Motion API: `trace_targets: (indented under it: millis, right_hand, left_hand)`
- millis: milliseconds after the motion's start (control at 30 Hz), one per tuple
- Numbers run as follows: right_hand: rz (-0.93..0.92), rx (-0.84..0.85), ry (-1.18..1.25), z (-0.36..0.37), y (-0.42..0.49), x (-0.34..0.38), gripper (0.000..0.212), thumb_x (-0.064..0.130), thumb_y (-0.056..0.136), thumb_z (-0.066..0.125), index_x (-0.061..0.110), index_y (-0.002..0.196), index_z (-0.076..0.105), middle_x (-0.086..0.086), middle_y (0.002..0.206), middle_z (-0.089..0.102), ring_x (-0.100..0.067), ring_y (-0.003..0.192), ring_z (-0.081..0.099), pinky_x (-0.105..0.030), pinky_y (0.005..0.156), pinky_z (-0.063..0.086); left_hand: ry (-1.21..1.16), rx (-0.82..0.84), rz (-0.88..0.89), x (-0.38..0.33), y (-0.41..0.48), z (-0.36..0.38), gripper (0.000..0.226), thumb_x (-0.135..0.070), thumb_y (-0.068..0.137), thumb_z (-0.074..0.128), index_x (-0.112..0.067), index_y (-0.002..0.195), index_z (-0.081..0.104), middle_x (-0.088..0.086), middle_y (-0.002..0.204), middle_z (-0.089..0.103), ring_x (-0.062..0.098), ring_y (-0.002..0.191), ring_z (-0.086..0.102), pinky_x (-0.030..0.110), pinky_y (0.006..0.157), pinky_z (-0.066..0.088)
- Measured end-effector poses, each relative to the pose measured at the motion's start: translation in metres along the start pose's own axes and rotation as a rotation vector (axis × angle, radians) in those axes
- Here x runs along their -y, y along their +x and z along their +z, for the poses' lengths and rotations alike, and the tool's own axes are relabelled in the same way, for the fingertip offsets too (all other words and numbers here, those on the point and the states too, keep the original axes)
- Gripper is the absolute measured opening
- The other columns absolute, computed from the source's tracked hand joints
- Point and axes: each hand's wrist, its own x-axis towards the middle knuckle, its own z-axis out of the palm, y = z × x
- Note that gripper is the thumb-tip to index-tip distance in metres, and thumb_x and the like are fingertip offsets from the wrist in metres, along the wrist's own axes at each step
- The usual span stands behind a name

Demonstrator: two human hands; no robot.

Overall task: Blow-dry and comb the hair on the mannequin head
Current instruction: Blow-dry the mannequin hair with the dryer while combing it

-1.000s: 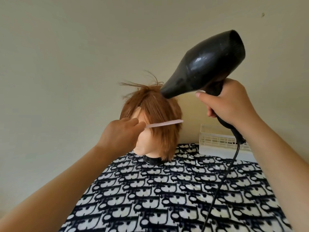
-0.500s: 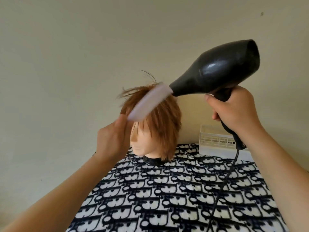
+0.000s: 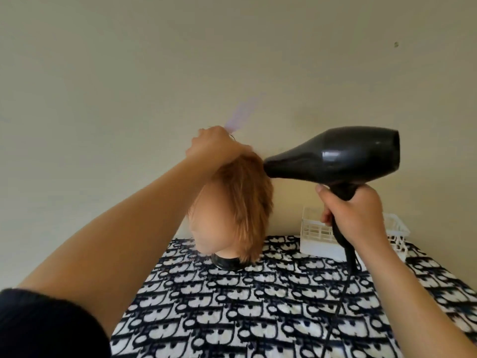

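From my remote seat I count 1 mannequin head (image 3: 214, 226), 1 hair dryer (image 3: 335, 158), 1 comb (image 3: 238, 116), 1 white basket (image 3: 317, 233) and 2 hands at work. The mannequin head stands upright on its dark round base (image 3: 227, 262), towards the far edge of the desk, which is covered by 1 black-and-white patterned cloth (image 3: 258, 306), close to the plain wall (image 3: 154, 60). Its hair (image 3: 247, 202) is reddish-brown, short and layered, falling down the side and back in uneven tips. The left grip (image 3: 216, 146) rests on the crown, fingers curled round the pale lilac comb, which sticks up behind it as a blur. The right grip (image 3: 353, 215) is wrapped round the black dryer's handle, the nozzle level and nearly touching the hair at the back of the crown. The cord (image 3: 343, 288) hangs down across the cloth. The basket sits behind the right grip, against the wall.
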Motion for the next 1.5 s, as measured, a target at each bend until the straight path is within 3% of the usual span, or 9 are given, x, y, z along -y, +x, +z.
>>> trace_targets:
  millis: [200,367,567,767,867,1033,1133,1267,1500]
  right_hand:
    - [0.016,-0.021,0.064,0.000,-0.004,-0.012,0.046,0.019,0.093,0.068,0.009,0.050,0.059,-0.005,0.047,0.064,-0.016,0.043,0.063,-0.021,0.055,0.049]
    - [0.024,-0.001,0.112,-0.002,-0.011,-0.024,0.037,0.017,0.093,0.069,0.017,0.057,0.061,-0.006,0.049,0.062,-0.018,0.045,0.064,-0.022,0.050,0.052]
    - [-0.062,-0.030,0.013,0.004,-0.024,-0.039,0.033,0.008,0.090,0.070,0.022,0.061,0.065,-0.004,0.057,0.067,-0.010,0.049,0.064,-0.022,0.057,0.050]
    - [-0.015,0.007,0.061,0.003,-0.029,-0.049,0.036,0.008,0.090,0.071,0.019,0.057,0.064,-0.008,0.053,0.065,-0.016,0.050,0.064,-0.026,0.059,0.053]
    - [0.003,-0.007,0.107,0.005,-0.035,-0.051,0.027,0.013,0.091,0.071,0.018,0.065,0.067,-0.006,0.054,0.065,-0.017,0.050,0.065,-0.024,0.058,0.054]
    - [0.044,-0.016,0.134,0.004,-0.038,-0.055,0.028,0.014,0.091,0.070,0.019,0.064,0.066,-0.010,0.053,0.064,-0.018,0.048,0.064,-0.021,0.057,0.055]
    - [0.090,0.037,0.141,0.002,-0.037,-0.058,0.027,0.011,0.090,0.071,0.018,0.065,0.066,-0.009,0.051,0.061,-0.021,0.045,0.063,-0.022,0.054,0.055]
    - [0.113,0.051,0.083,-0.001,-0.037,-0.062,0.035,0.015,0.090,0.071,0.015,0.056,0.064,-0.008,0.048,0.063,-0.019,0.043,0.063,-0.017,0.055,0.051]
    - [0.078,0.118,-0.035,0.003,-0.039,-0.057,0.033,0.012,0.087,0.070,0.020,0.055,0.066,-0.005,0.047,0.064,-0.013,0.041,0.062,-0.013,0.053,0.050]
  left_hand:
    - [0.194,0.124,-0.028,-0.001,0.019,0.033,0.089,-0.073,0.052,0.073,-0.019,0.120,0.055,0.007,0.113,0.060,0.034,0.110,0.055,0.048,0.094,0.047]
    - [0.200,0.123,0.182,0.021,0.023,0.020,0.063,-0.068,0.058,0.077,-0.017,0.087,0.054,-0.002,0.080,0.057,0.022,0.082,0.056,0.032,0.064,0.043]
    - [0.034,0.275,0.298,0.042,0.028,-0.003,0.047,-0.053,0.063,0.083,-0.020,0.070,0.050,-0.005,0.068,0.054,0.014,0.067,0.052,0.030,0.058,0.036]
    - [0.005,0.488,0.319,0.051,0.032,-0.020,0.046,-0.033,0.072,0.083,-0.003,0.095,0.058,0.006,0.091,0.068,0.023,0.086,0.064,0.038,0.081,0.053]
    - [0.058,0.536,0.271,0.042,0.031,-0.023,0.038,-0.021,0.073,0.079,-0.012,0.104,0.058,0.005,0.102,0.067,0.024,0.098,0.063,0.036,0.082,0.053]
    - [0.073,0.273,0.209,0.009,0.024,0.005,0.051,-0.052,0.065,0.056,-0.022,0.106,0.054,0.010,0.115,0.059,0.034,0.109,0.053,0.044,0.090,0.045]
    - [0.194,0.210,0.201,0.002,0.025,0.027,0.082,-0.076,0.059,0.059,-0.024,0.122,0.057,0.007,0.117,0.062,0.031,0.110,0.055,0.045,0.097,0.045]
    - [0.308,0.149,0.223,0.008,0.025,0.036,0.086,-0.075,0.057,0.069,-0.027,0.127,0.054,0.002,0.111,0.061,0.030,0.108,0.055,0.048,0.094,0.047]
    - [0.226,0.186,0.393,0.024,0.026,0.012,0.053,-0.062,0.063,0.078,-0.023,0.092,0.057,-0.006,0.083,0.059,0.018,0.082,0.056,0.033,0.068,0.043]
